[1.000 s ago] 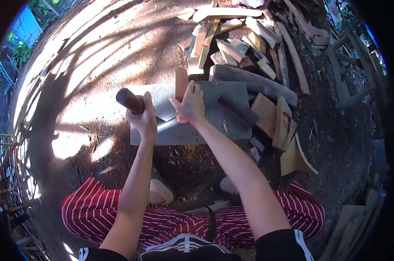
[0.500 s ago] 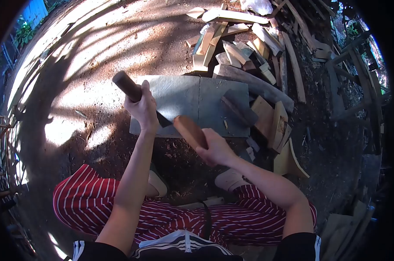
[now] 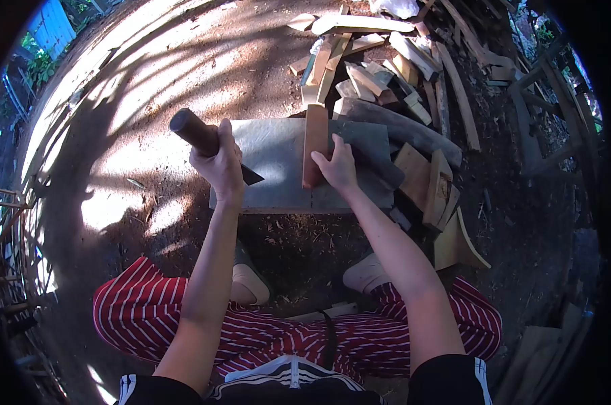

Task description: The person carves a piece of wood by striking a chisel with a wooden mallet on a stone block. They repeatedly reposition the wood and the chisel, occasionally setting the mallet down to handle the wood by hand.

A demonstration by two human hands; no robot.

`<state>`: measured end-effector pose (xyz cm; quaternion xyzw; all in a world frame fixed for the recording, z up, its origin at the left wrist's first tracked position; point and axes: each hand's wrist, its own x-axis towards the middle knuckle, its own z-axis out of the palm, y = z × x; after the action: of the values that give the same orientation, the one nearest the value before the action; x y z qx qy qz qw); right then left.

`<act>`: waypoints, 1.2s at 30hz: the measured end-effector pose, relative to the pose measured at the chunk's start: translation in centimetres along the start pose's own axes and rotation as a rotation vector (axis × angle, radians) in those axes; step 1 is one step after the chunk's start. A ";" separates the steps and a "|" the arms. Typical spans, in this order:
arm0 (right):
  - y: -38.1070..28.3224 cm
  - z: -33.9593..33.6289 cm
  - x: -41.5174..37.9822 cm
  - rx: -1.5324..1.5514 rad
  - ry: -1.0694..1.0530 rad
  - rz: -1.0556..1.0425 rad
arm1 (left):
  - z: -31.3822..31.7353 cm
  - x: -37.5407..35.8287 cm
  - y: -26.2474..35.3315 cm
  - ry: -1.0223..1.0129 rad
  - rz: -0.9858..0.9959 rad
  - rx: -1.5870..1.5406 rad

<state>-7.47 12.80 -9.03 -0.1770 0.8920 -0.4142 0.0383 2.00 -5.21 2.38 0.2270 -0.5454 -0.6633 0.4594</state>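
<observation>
My left hand (image 3: 219, 165) is wrapped round the dark wooden handle (image 3: 194, 131) of a tool, whose dark pointed blade (image 3: 251, 176) sticks out to the right, over a grey board (image 3: 268, 145). A reddish-brown wooden block (image 3: 315, 142) lies lengthwise on the board near its middle seam. Just right of the block is my right hand (image 3: 337, 163), its thumb and fingers apart, with the thumb tip at the block's edge. Right of that hand, a dark curved piece (image 3: 373, 162) rests on the board.
Wood offcuts (image 3: 366, 81) are heaped beyond the board, beside a thick log piece (image 3: 400, 125). Pale wooden blocks (image 3: 423, 185) and a curved yellowish piece (image 3: 459, 244) lie at the right. Wooden frames (image 3: 548, 121) stand farther right.
The reddish-brown block has gone from a slanted hold in my right hand to lying on the board, farther up and right. My right hand has moved up and its fingers have opened.
</observation>
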 end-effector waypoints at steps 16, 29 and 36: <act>-6.0 2.3 -1.0 -0.276 0.108 -0.063 | 0.9 -0.9 -0.8 -0.058 0.004 0.020; -5.6 3.2 -0.4 -0.084 0.049 -0.072 | 0.2 -0.1 0.2 -0.008 0.024 0.019; -3.4 1.4 -0.7 -0.261 0.293 -0.047 | 0.4 -0.1 0.2 -0.013 0.032 0.018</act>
<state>-5.54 10.00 -7.48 -0.1392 0.9297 -0.3174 -0.1251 1.75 -4.92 2.66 0.2179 -0.5579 -0.6523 0.4645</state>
